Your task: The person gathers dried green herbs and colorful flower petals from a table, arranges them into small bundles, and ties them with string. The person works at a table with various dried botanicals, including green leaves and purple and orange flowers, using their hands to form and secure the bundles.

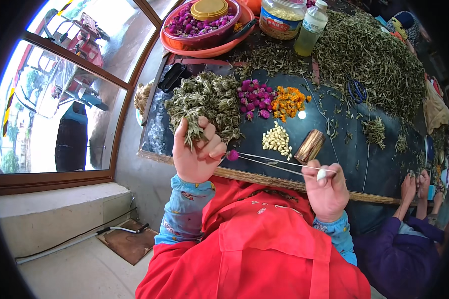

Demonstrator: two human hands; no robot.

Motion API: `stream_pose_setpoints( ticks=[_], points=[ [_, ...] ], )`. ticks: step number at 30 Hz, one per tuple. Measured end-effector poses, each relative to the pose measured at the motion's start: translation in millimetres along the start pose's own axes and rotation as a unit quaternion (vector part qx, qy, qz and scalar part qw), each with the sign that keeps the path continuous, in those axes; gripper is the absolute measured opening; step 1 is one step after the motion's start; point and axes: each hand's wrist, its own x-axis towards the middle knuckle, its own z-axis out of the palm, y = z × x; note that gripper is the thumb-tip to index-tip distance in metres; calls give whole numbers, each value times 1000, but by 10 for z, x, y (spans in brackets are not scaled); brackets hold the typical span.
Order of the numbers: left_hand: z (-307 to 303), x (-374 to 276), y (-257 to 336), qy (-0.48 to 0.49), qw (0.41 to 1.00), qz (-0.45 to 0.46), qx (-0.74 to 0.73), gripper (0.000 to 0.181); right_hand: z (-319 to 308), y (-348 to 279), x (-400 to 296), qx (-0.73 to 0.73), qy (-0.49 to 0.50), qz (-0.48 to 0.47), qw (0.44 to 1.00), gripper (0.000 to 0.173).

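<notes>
My left hand (197, 157), raised above the table's near edge, grips a bundle of dried green leaves (194, 130) with the fingers curled around its base. Beside its little finger hangs a purple globe amaranth flower (232, 155) on a white thread (269, 156). The thread runs taut in two strands across to my right hand (327, 188). There the fingertips pinch the thread and a small pale bud (321, 174). Beyond the hands lie a pile of pale buds (276, 139), purple globe amaranth heads (255, 96), orange dried flowers (289, 102) and a short wooden block (309, 146).
Tied leaf bundles (213, 101) are heaped at left, near a black case (172, 77). Behind stand a flower-filled basin (202, 35), a plastic jar (280, 20) and a bottle (311, 30). Loose dried leaves (370, 59) and blue scissors (357, 90) lie right; another person's hands (415, 185) work there.
</notes>
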Motion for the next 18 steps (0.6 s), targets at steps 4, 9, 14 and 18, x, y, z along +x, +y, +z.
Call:
stream_pose_setpoints(
  ticks=[4, 9, 14, 18],
  points=[
    [23, -14, -28, 23, 998, -43, 44, 40, -52, -37, -5, 146, -119, 66, 980, 43],
    [41, -65, -4, -34, 996, -67, 46, 40, 80, -172, 50, 154, -66, 56, 984, 41],
    [32, -80, 185, 16, 996, 47, 79, 37, -11, -410, -133, -292, -150, 184, 927, 18],
    [117, -166, 306, 33, 991, 74, 103, 37, -344, -432, -516, -631, -156, 117, 751, 12]
  ],
)
